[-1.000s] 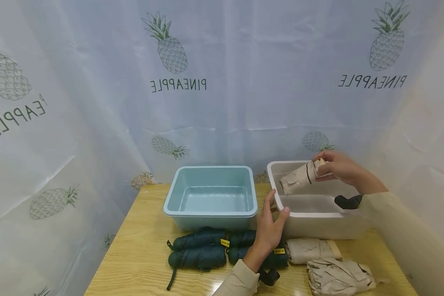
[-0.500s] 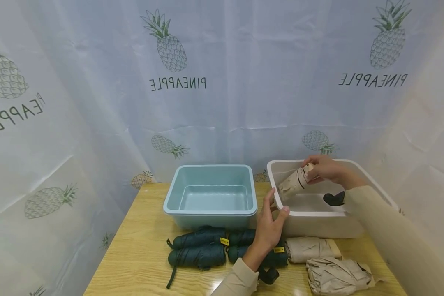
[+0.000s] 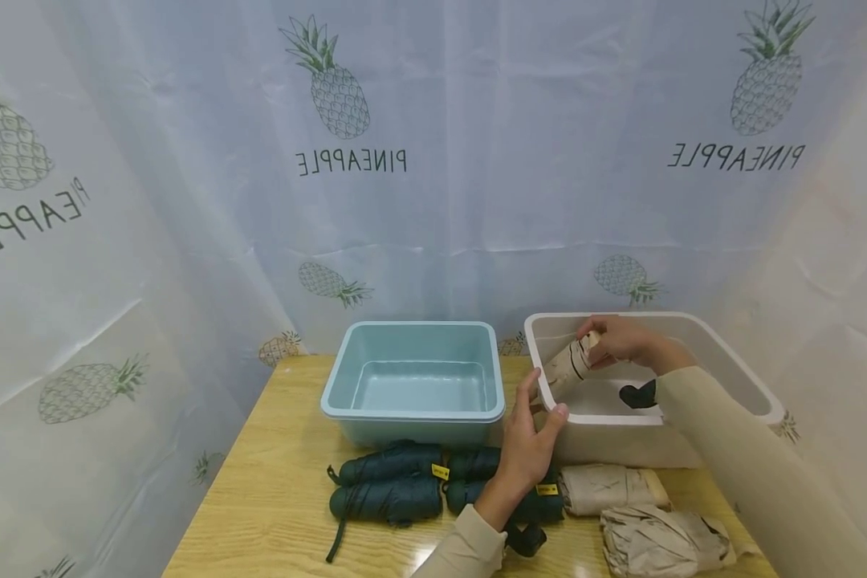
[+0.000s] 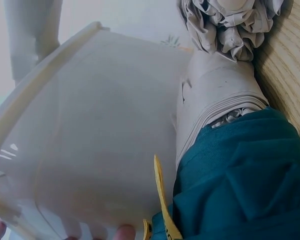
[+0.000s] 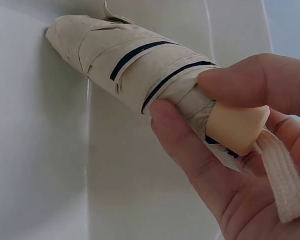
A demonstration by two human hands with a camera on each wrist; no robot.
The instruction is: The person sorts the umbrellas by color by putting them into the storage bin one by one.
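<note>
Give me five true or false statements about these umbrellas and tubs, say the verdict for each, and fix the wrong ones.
1. The right-hand grip holds a beige folding umbrella near its handle end. True.
2. The light-blue tub stands right of the white tub. False: in the head view, the light-blue tub is left of the white tub.
3. A yellow tag shows on a dark green folding umbrella. True.
4. The left-hand grip holds an umbrella. False: the left-hand grip touches the white tub's rim.
5. All the umbrellas in view are beige. False: several are dark green, lying on the wooden table.
</note>
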